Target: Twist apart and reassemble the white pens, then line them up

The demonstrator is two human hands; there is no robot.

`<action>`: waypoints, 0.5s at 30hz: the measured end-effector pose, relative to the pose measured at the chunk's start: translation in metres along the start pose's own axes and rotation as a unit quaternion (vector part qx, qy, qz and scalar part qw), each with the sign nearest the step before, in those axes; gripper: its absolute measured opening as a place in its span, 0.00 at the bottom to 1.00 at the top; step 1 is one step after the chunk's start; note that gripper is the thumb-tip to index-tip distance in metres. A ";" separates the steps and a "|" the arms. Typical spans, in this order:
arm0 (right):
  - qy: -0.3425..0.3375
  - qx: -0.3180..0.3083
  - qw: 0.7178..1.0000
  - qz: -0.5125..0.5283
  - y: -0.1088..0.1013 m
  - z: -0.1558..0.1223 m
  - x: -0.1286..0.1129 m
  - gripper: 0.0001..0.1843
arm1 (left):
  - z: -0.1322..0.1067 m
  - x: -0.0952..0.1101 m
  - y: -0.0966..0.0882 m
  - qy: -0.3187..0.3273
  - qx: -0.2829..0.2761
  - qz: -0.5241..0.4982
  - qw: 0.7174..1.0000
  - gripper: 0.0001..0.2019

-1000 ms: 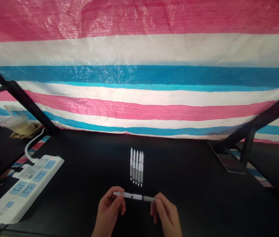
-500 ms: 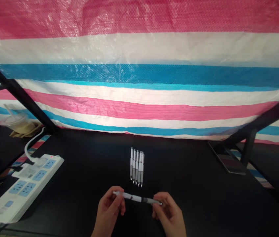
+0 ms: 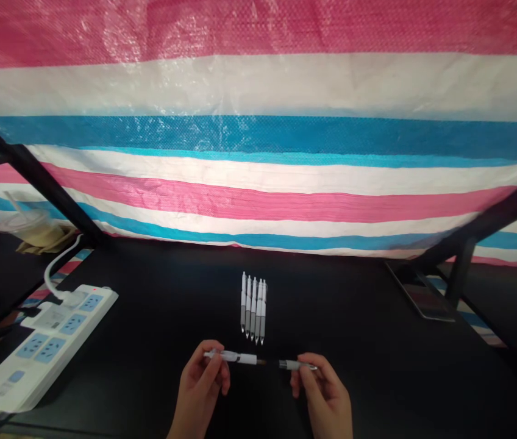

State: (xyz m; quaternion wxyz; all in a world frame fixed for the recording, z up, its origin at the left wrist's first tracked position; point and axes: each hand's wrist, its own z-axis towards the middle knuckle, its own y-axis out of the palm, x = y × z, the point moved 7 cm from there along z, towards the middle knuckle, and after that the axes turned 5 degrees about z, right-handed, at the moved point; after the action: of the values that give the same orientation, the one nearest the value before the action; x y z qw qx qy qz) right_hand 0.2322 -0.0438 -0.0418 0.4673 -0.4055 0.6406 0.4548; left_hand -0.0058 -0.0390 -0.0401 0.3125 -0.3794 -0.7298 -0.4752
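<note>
My left hand (image 3: 201,390) pinches the white barrel of a pen (image 3: 233,357), held level above the black table (image 3: 158,341). My right hand (image 3: 325,396) pinches the pen's grey tip section (image 3: 295,365), which is pulled apart from the barrel. A thin dark refill (image 3: 265,362) shows in the gap between the two parts. Just beyond my hands, several white and grey pens (image 3: 253,308) lie side by side in a neat row.
A white power strip (image 3: 41,344) with blue sockets and a plugged cable lies at the left. A phone (image 3: 420,292) lies at the right beside a black frame bar (image 3: 482,225). A striped tarp (image 3: 258,140) hangs behind. A plastic cup (image 3: 27,228) stands far left.
The pen was whole in both hands. My right hand has moved right and pulled the tip section away from the barrel, which leaves a gap.
</note>
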 end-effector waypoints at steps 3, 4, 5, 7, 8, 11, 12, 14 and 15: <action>0.012 0.011 1.000 0.021 -0.001 0.000 0.003 0.16 | 0.001 -0.001 -0.001 -0.001 0.002 0.000 1.000 0.13; 0.015 0.015 0.999 0.026 -0.002 0.000 0.003 0.16 | 0.002 -0.001 -0.001 -0.001 0.002 -0.001 1.000 0.13; 0.017 0.020 0.999 0.030 -0.002 0.000 0.003 0.16 | 0.002 -0.001 -0.001 -0.001 0.002 -0.003 1.000 0.13; 0.017 0.030 0.999 0.038 -0.004 0.000 0.002 0.17 | 0.002 -0.001 -0.001 -0.002 0.003 -0.009 1.000 0.13; 0.017 0.032 0.999 0.041 -0.004 0.000 0.001 0.17 | 0.002 0.000 -0.001 -0.004 0.004 -0.012 1.000 0.13; 0.013 0.033 0.998 0.044 -0.003 0.000 0.000 0.16 | 0.001 0.001 0.000 -0.012 0.008 -0.013 1.000 0.12; 0.010 0.032 0.998 0.044 -0.003 0.000 0.000 0.16 | 0.000 0.001 0.000 -0.013 0.010 -0.012 1.000 0.12; 0.004 0.038 0.998 0.044 -0.004 0.000 -0.001 0.16 | 0.000 0.002 0.000 -0.013 0.014 -0.009 1.000 0.13; 0.002 0.040 0.998 0.042 -0.004 0.000 -0.002 0.16 | 0.000 0.002 -0.001 -0.013 0.015 -0.009 1.000 0.13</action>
State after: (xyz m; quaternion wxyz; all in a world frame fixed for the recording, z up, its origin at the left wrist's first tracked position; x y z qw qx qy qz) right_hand 0.2363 -0.0446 -0.0411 0.4627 -0.3599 0.6757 0.4470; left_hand -0.0074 -0.0385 -0.0387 0.3044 -0.3745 -0.7440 -0.4622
